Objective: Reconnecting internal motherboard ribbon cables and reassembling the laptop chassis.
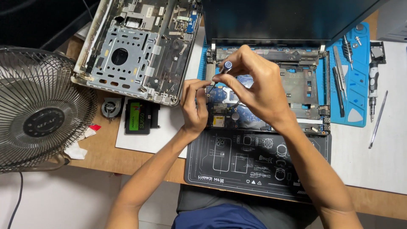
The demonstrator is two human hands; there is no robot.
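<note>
Nearest the person, just under both forearms, a dark work mat (pixel 254 163) printed with white line drawings is lying on the worktop (pixel 373 161).

Left hand (pixel 194 108) is pinching together at the fingertips around the lower shaft of a small screwdriver (pixel 221 73), steadying the tip. Right hand (pixel 254 85) is clamped on the screwdriver's blue-capped top, fingers curled over it. Both hands are working close together, nearly touching, directly above the blue circuit board (pixel 237 114) of an opened laptop base (pixel 305 89). Tip contact with a screw is hidden by the fingers; cannot tell.

Risks, as a judgement: the tip is sitting over bare board, so a slip could be scratching traces or knocking small parts. A tilted driver could be stripping the screw head. A freed screw could be dropping into the chassis, unseen under the hands.

Left of the left hand, a black drive with a green label (pixel 138 116) and a small round fan (pixel 111 107) are lying loose; an elbow sweep could be pushing them off. Further left, a desk fan (pixel 40 110) is standing; airflow could be scattering tiny screws.

Right of the right hand, a blue tool tray (pixel 354 85) is holding spare tools. Beyond the hands, a stripped laptop shell (pixel 135 46) and the dark laptop lid (pixel 275 19) are resting.
</note>
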